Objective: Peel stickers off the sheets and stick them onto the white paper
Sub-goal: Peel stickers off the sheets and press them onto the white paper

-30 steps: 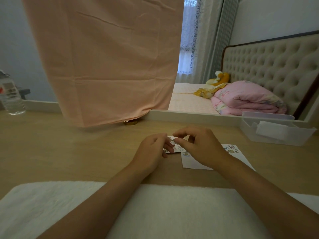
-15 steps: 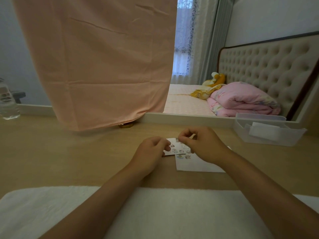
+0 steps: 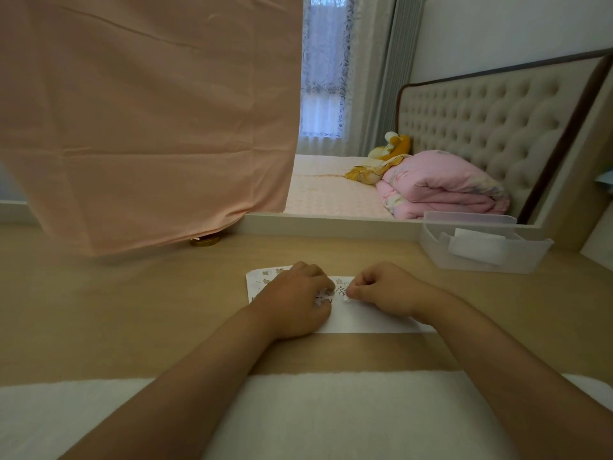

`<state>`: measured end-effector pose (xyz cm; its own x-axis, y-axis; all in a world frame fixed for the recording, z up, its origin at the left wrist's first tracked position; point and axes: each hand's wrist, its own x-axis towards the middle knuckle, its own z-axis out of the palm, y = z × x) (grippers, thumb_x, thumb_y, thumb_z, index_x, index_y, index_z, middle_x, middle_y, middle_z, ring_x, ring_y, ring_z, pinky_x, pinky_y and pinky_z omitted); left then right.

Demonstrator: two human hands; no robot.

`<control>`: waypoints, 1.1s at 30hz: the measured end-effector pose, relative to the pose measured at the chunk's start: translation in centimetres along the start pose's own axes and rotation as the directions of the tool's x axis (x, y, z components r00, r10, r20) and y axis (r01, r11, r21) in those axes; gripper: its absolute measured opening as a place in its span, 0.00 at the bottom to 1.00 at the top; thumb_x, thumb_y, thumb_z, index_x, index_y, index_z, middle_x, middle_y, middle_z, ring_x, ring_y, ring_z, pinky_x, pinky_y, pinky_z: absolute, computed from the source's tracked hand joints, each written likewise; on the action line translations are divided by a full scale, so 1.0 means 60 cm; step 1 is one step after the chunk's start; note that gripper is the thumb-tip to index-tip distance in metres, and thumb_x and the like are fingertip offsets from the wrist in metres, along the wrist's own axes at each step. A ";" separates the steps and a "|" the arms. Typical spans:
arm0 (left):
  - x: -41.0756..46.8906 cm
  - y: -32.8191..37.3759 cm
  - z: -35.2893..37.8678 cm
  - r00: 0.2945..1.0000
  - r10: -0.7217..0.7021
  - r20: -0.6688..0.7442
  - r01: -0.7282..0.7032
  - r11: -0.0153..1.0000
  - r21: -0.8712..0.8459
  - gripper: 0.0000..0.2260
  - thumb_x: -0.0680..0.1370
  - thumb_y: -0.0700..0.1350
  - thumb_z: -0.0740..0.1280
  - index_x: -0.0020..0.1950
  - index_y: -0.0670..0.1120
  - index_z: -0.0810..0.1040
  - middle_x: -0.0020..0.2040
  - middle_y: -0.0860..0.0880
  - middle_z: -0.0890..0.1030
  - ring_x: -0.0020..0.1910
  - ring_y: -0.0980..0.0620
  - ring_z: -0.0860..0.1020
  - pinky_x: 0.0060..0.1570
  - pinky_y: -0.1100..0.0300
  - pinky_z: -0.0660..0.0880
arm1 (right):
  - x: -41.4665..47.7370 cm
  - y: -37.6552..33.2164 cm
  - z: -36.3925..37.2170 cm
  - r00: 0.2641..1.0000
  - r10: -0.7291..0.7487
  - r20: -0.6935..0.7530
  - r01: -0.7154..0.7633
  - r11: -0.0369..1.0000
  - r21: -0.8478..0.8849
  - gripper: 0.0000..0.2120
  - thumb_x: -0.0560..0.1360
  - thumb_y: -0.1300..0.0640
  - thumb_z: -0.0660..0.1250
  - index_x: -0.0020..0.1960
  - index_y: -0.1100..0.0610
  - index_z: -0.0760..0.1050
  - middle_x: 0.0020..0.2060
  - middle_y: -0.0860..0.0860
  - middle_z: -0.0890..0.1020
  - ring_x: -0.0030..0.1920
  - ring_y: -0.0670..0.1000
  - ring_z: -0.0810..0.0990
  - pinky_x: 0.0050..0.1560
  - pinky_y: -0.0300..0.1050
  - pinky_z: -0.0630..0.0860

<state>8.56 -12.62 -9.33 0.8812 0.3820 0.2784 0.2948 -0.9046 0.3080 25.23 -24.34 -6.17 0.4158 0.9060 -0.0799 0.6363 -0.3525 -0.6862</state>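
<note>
Far left: one sticker sheet [image 3: 262, 281], flat on desk [image 3: 132, 310], pinned under left hand [image 3: 295, 303], fingers curled onto it. Middle: one small sticker [image 3: 347, 296], seemingly pinched by right hand [image 3: 388, 290], fingertips clenched on it, at top-left corner of white paper [image 3: 365, 322]. Paper: one, long axis left-right, directly below right fingertips, bare patch nearer body. Right hand nearer.

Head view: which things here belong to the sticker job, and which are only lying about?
For the job: sticker sheet; white paper; left hand, down on the sheet; right hand, fingertips pinched together at the paper.

Lying about: pink cloth; clear plastic box; small gold object; white towel; folded pink quilt; plush toy.
</note>
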 end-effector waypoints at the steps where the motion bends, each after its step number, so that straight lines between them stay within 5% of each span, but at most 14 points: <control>1: -0.001 -0.001 0.005 1.000 -0.008 0.011 0.008 1.000 -0.020 0.18 0.77 0.51 0.64 0.66 0.50 0.78 0.64 0.53 0.76 0.64 0.53 0.69 0.65 0.53 0.69 | 0.003 0.000 0.004 1.000 0.003 0.009 -0.003 1.000 -0.007 0.10 0.77 0.54 0.72 0.41 0.59 0.83 0.31 0.45 0.78 0.31 0.42 0.71 0.35 0.36 0.70; 20: 0.000 -0.021 0.023 1.000 0.006 -0.015 -0.007 0.997 -0.082 0.18 0.79 0.50 0.65 0.68 0.52 0.76 0.66 0.54 0.74 0.67 0.55 0.66 0.64 0.64 0.61 | 0.033 0.005 0.032 0.997 -0.045 -0.058 0.034 0.982 -0.186 0.09 0.76 0.52 0.71 0.41 0.55 0.85 0.36 0.49 0.85 0.37 0.46 0.77 0.45 0.48 0.79; 26: -0.002 -0.021 0.023 1.000 -0.001 -0.005 0.000 0.997 -0.077 0.18 0.79 0.51 0.65 0.69 0.52 0.75 0.66 0.54 0.74 0.67 0.54 0.66 0.67 0.59 0.64 | 0.033 0.002 0.036 0.990 -0.049 -0.134 0.015 0.970 -0.243 0.07 0.72 0.50 0.74 0.36 0.47 0.83 0.36 0.42 0.82 0.41 0.44 0.79 0.44 0.43 0.78; 29: -0.003 -0.019 0.022 1.000 -0.009 -0.005 0.009 0.997 -0.073 0.19 0.79 0.52 0.65 0.70 0.51 0.74 0.67 0.54 0.73 0.67 0.55 0.66 0.65 0.62 0.63 | 0.031 -0.003 0.035 0.983 -0.029 -0.182 -0.027 0.953 -0.302 0.04 0.70 0.46 0.76 0.42 0.44 0.83 0.38 0.40 0.80 0.44 0.45 0.79 0.48 0.44 0.79; 33: -0.008 -0.016 0.021 1.000 -0.016 -0.019 0.014 0.996 -0.083 0.17 0.80 0.51 0.66 0.68 0.52 0.73 0.65 0.53 0.74 0.67 0.54 0.66 0.61 0.65 0.61 | 0.028 0.001 0.035 0.966 0.013 -0.259 -0.086 0.958 -0.274 0.20 0.65 0.41 0.79 0.54 0.40 0.77 0.46 0.41 0.78 0.51 0.46 0.79 0.54 0.47 0.78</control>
<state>8.32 -12.16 -10.91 0.8691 0.3999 0.2910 0.2757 -0.8802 0.3862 24.61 -22.32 -7.85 0.5779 0.8098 0.1012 0.7516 -0.4799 -0.4525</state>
